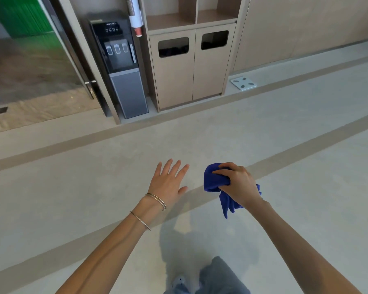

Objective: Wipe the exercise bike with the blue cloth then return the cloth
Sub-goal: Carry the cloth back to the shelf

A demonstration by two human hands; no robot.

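Your right hand [238, 183] has its fingers clenched round the bunched blue cloth [216, 180], held over the floor; left hand [168, 181] is empty, fingers spread. No exercise bike in view, so can't tell if wiping's done. Cloth return def still pending.

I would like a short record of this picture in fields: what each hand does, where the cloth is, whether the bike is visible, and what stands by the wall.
left hand: left hand open, fingers spread, holds nothing, two thin bangles on the wrist
right hand: right hand closed around the blue cloth
cloth: bunched in the fist, loose end hangs below the hand
exercise bike: not in view
by the wall: water dispenser, cabinet with two doors with openings, scale on the floor
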